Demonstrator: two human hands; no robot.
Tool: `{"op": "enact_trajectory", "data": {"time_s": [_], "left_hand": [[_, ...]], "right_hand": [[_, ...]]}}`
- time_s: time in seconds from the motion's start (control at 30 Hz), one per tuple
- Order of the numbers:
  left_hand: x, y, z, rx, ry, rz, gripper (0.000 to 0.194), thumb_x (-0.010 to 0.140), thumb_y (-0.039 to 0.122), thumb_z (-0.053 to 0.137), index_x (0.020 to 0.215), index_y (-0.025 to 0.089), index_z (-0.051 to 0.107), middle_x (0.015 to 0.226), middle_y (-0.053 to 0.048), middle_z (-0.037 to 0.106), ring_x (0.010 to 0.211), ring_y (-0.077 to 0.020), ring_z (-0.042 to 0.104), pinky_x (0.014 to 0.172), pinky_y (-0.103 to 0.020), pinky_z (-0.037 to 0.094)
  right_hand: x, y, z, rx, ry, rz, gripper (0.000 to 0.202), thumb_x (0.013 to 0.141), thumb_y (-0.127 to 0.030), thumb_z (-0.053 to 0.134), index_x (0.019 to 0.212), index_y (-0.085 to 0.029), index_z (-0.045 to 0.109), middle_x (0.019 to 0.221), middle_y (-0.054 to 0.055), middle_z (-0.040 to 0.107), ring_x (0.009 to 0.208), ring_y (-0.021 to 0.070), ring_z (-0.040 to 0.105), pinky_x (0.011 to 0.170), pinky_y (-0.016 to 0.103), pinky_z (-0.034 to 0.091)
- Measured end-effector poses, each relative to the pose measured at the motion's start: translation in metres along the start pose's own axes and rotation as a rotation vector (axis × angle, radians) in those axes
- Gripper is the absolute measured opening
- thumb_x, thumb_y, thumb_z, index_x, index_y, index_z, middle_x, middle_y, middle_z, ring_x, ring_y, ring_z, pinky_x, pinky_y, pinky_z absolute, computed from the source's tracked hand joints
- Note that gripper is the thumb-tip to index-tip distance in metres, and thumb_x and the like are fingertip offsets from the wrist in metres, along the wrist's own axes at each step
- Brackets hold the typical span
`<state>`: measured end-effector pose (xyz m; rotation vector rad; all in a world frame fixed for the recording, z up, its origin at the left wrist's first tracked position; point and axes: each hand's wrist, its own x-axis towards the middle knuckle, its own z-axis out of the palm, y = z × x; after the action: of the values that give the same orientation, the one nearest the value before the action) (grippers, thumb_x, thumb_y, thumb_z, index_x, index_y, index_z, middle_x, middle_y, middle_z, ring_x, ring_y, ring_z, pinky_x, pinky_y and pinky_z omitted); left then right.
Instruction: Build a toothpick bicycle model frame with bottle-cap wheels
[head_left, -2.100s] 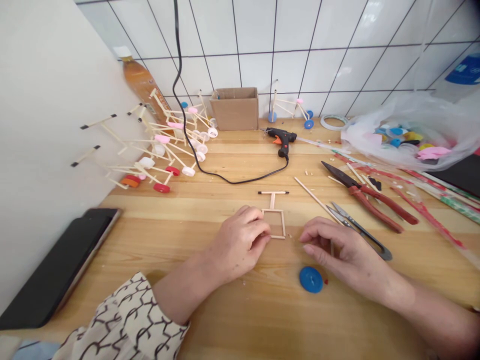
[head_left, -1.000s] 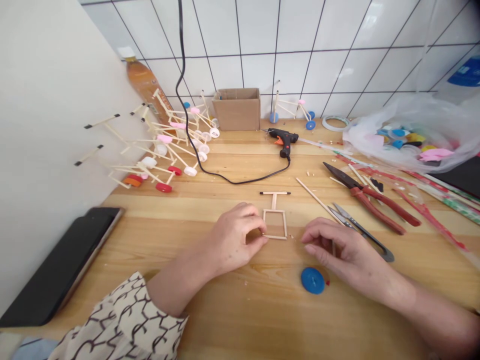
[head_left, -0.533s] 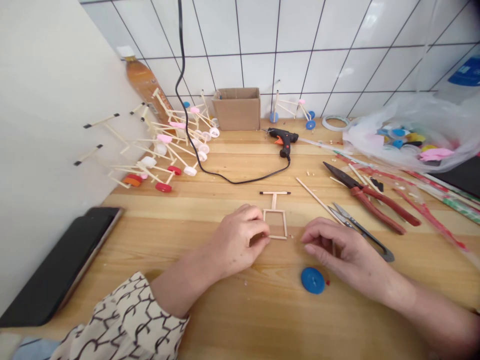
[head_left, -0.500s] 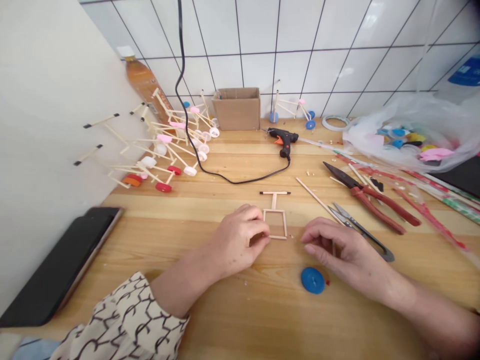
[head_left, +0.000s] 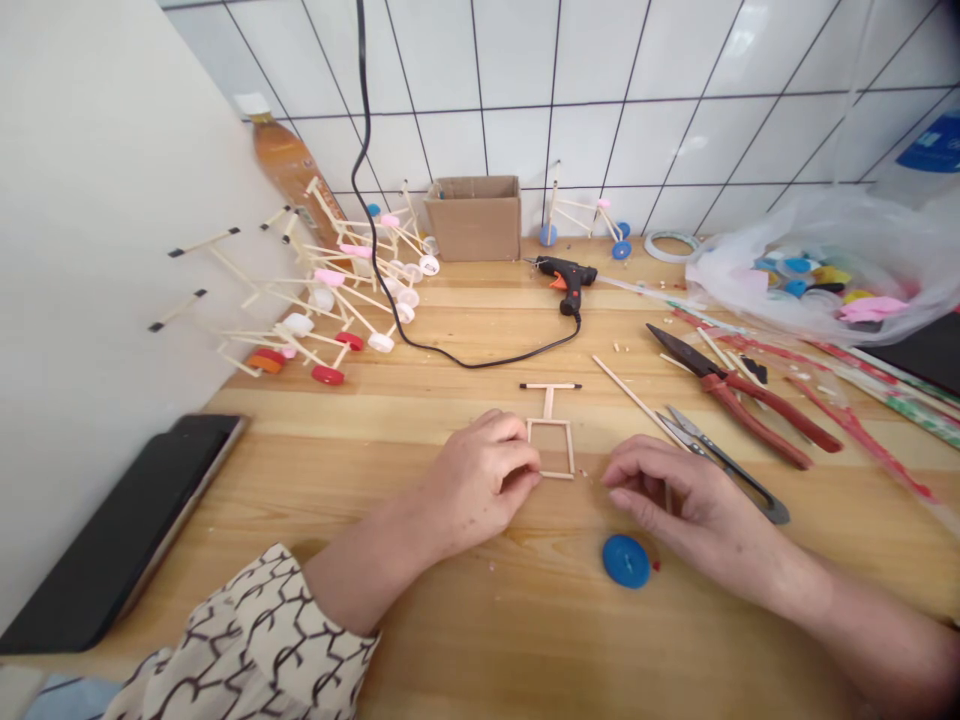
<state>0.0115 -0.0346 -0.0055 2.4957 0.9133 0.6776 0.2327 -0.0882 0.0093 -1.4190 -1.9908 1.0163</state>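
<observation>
the left hand (head_left: 480, 484) pinches the near left corner of a square wooden stick frame (head_left: 571, 448) lying on the wooden table (head_left: 465, 640), its black-tipped crossbar (head_left: 550, 386) on the far side. the right hand (head_left: 682, 505) curls loosely beside it; whether it grips anything cannot be told. a blue button (head_left: 625, 561) lies near its thumb, with scissors (head_left: 731, 470) and red-handled pliers (head_left: 742, 405) beyond.

Stick frame (head_left: 571, 448): pale wood, square with T-shaped extension, crossbar black-tipped; flat on surface. Button (head_left: 625, 561): blue, round, lying flat, nearer the viewer.
</observation>
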Motion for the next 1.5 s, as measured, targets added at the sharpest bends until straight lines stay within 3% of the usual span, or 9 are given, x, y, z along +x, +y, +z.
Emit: {"op": "enact_trajectory", "data": {"time_s": [1.5], "left_hand": [[0.0002, 0.0003, 0.0009, -0.001, 0.013, -0.002, 0.013, 0.077, 0.009, 0.056, 0.069, 0.013, 0.066, 0.076, -0.006, 0.059, 0.077, -0.0164, 0.054, 0.067, -0.027, 0.045]], "right_hand": [[0.0006, 0.001, 0.0002, 0.005, -0.003, -0.002, 0.009, 0.087, -0.022, 0.05, 0.081, -0.02, 0.057, 0.08, 0.002, 0.058, 0.071, 0.0136, 0.054, 0.063, 0.026, 0.043]]}}
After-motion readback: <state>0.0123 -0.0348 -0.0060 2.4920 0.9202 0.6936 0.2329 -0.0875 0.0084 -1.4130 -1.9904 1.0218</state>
